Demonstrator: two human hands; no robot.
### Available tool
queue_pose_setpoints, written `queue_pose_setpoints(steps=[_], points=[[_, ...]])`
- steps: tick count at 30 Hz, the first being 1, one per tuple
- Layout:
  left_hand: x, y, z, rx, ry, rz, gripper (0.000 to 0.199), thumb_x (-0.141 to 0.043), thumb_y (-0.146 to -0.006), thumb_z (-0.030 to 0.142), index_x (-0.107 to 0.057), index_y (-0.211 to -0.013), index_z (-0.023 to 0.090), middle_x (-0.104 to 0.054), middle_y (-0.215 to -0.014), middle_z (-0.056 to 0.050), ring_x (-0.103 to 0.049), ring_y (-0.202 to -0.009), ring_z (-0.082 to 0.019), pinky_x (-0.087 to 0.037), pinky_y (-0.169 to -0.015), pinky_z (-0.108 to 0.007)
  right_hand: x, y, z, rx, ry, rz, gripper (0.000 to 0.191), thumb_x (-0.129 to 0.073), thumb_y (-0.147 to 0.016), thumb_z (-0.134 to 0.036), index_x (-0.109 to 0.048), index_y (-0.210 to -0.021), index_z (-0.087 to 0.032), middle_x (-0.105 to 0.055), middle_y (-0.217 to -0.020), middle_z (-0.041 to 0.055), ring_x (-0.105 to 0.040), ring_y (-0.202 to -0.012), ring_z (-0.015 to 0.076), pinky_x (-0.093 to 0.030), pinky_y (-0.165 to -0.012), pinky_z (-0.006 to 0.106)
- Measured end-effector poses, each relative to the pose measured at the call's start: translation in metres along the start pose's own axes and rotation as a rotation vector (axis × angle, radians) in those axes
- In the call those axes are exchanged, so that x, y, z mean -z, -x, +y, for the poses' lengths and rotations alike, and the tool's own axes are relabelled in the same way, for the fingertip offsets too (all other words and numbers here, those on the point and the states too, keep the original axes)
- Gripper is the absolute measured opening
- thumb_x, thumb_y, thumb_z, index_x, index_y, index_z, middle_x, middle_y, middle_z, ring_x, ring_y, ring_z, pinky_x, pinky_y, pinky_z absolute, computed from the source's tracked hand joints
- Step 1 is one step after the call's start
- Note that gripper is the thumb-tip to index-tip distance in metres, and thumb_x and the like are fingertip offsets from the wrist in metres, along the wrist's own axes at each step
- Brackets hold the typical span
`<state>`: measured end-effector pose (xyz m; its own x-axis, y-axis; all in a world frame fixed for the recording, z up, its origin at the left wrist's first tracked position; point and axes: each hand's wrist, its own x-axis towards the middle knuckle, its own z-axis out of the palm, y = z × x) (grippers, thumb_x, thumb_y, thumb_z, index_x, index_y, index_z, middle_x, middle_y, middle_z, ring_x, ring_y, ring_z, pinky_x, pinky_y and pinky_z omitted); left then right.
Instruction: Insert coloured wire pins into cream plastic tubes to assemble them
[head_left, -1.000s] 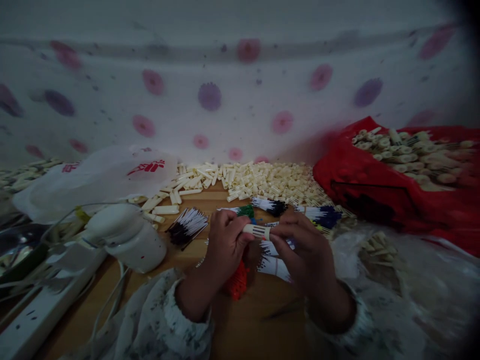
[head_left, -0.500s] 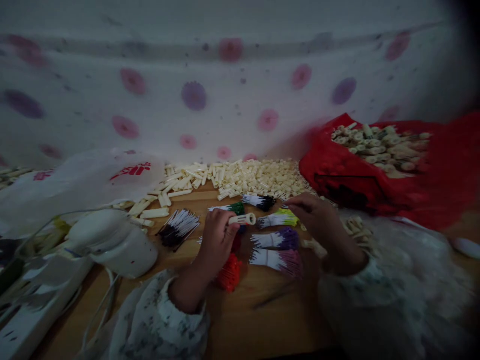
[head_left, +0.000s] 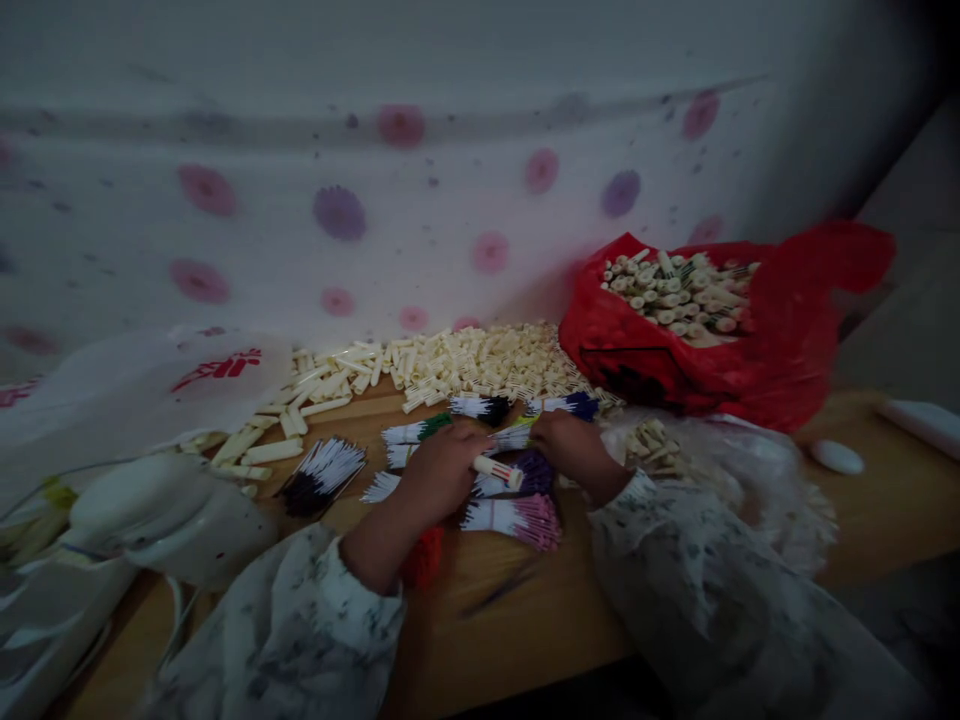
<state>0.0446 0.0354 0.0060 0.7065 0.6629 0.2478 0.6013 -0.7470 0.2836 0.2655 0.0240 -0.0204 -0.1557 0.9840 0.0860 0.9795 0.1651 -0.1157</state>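
"Flowered sheet [head_left: 420, 220] behind, wooden table [head_left: 555, 640] below — where's the pale tube [head_left: 496, 470]?"
"Gripped in my left hand [head_left: 442, 470], one end poking out rightward."
"Your right hand [head_left: 574, 447]?"
"At the yellow-tipped bundle [head_left: 513, 438] — I can't tell whether it's pinching."

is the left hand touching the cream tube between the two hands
Touching: the head view shows the left hand gripping the cream tube, one end sticking out.

No text can be read. A bold red mark [head_left: 217, 369] is printed on the white plastic bag [head_left: 146, 395] — whether lettering or emblem cannot be told — and a black print [head_left: 637, 378] is borne by the red bag [head_left: 739, 385], too dark to be deciphered.
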Motion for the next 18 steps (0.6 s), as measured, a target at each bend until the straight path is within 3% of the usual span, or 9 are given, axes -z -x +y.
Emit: queue_pose_setpoints(steps=[4,8,11,18], points=[[-0.016,-0.021,-0.002,-0.096,-0.144,-0.115,0.045,-0.054,-0.078,0.004,-0.063,-0.117,0.022,-0.057,-0.131,-0.009,-0.052,-0.118,-0.026,-0.04,-0.101,-0.039,0.002,0.003,0.0,0.019,-0.02,0.007,0.022,-0.047,-0.089,-0.023,-0.069,-0.09,-0.019,-0.068,-0.1,0.0089,-0.06,-0.095,0.0191,-0.04,-0.08,0.026],[-0.028,-0.026,-0.008,-0.128,-0.173,-0.157,0.043,-0.057,-0.076,0.005,-0.064,-0.116,0.021,-0.058,-0.129,-0.01,-0.055,-0.116,-0.026,-0.042,-0.1,-0.038,0.004,0.005,0.001,0.02,-0.048,0.014,0.025,-0.045,-0.091,-0.028,-0.069,-0.094,-0.021,-0.068,-0.102,0.0071,-0.061,-0.093,0.017,-0.04,-0.078,0.023],[-0.029,-0.024,-0.009,-0.128,-0.151,-0.152,0.045,-0.058,-0.075,0.005,-0.063,-0.117,0.021,-0.059,-0.128,-0.01,-0.057,-0.114,-0.025,-0.043,-0.1,-0.037,0.003,0.003,0.006,-0.019,-0.051,0.018,0.029,-0.041,-0.093,-0.027,-0.068,-0.096,-0.02,-0.069,-0.098,0.0078,-0.062,-0.089,0.0173,-0.041,-0.074,0.024],[-0.026,-0.022,-0.007,-0.132,-0.083,-0.163,0.039,-0.055,-0.076,0.004,-0.066,-0.111,0.019,-0.064,-0.121,-0.01,-0.059,-0.112,-0.025,-0.044,-0.101,-0.036,-0.003,0.001,0.011,-0.027,-0.024,0.006,0.019,-0.053,-0.084,-0.026,-0.068,-0.092,-0.019,-0.065,-0.099,0.0088,-0.061,-0.091,0.0204,-0.041,-0.073,0.026]])
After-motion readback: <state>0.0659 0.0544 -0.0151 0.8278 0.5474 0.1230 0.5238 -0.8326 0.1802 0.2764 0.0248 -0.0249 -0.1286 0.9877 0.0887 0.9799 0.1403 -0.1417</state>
